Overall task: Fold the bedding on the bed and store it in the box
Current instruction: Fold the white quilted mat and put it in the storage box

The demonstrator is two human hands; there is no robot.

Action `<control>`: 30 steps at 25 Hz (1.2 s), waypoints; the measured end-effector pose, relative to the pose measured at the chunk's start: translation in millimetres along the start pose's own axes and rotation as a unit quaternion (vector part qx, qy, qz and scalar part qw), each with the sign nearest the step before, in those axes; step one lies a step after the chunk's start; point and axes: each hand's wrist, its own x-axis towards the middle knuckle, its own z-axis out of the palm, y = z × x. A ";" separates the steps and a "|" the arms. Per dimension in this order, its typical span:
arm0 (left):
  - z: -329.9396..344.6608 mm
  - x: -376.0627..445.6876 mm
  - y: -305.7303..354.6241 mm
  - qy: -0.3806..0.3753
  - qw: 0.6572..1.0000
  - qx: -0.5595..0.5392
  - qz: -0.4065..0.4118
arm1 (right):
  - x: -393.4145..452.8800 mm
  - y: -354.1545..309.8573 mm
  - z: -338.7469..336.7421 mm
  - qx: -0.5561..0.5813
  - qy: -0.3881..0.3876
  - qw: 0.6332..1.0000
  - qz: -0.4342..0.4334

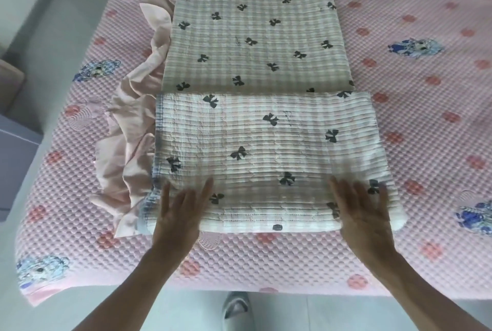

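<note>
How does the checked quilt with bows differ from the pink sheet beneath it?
The quilt is beige-checked with dark bows; the sheet is pink and bubbly with red dots and cartoon figures. The quilt is a narrow strip, its near end folded over; the sheet lies spread across the bed. Both hands rest on the quilt only.

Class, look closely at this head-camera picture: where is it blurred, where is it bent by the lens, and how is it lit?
Head view: both hands, left hand and right hand, are motion-smeared at the fingers; the bed edges bow outward from wide-angle distortion; light is soft and even, with faint shadow under the hands on the folded quilt.
</note>
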 end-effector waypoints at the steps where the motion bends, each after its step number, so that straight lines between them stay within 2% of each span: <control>1: -1.2 3.1 0.7 0.011 1.000 0.001 -0.009 | 6.3 -0.1 -0.8 0.012 0.011 1.000 0.017; 5: -26.3 -21.9 7.9 -0.017 0.999 -0.008 -0.044 | -28.3 -5.2 -21.7 0.054 -0.002 0.997 0.054; 8: -60.9 -80.3 29.7 -0.032 0.997 -0.025 -0.067 | -89.4 -15.7 -51.3 0.072 -0.005 0.996 0.046; 10: -99.9 -139.5 53.0 -0.060 0.993 -0.052 -0.084 | -152.1 -20.6 -86.5 0.085 -0.038 0.994 0.050; 14: -190.1 -246.3 93.7 -0.173 0.979 -0.062 -0.086 | -266.8 -23.2 -167.2 0.101 -0.157 0.980 0.066; 17: -233.4 -262.0 102.7 -0.177 0.978 -0.065 -0.083 | -282.8 -16.9 -208.8 0.104 -0.165 0.978 0.077; 21: -266.9 -194.3 82.1 -0.135 0.986 -0.035 -0.096 | -219.3 -2.3 -244.7 0.095 -0.115 0.984 0.094; 24: -287.5 -105.4 52.0 -0.150 0.982 -0.023 -0.115 | -131.9 10.0 -265.3 0.096 -0.064 0.989 0.096; 26: -286.7 -43.6 28.0 -0.165 0.979 -0.012 -0.117 | -64.0 18.6 -270.9 0.088 -0.069 0.989 0.097; 30: -248.3 82.6 -18.6 -0.223 0.968 -0.005 -0.116 | 73.7 32.4 -243.0 0.069 -0.066 0.991 0.098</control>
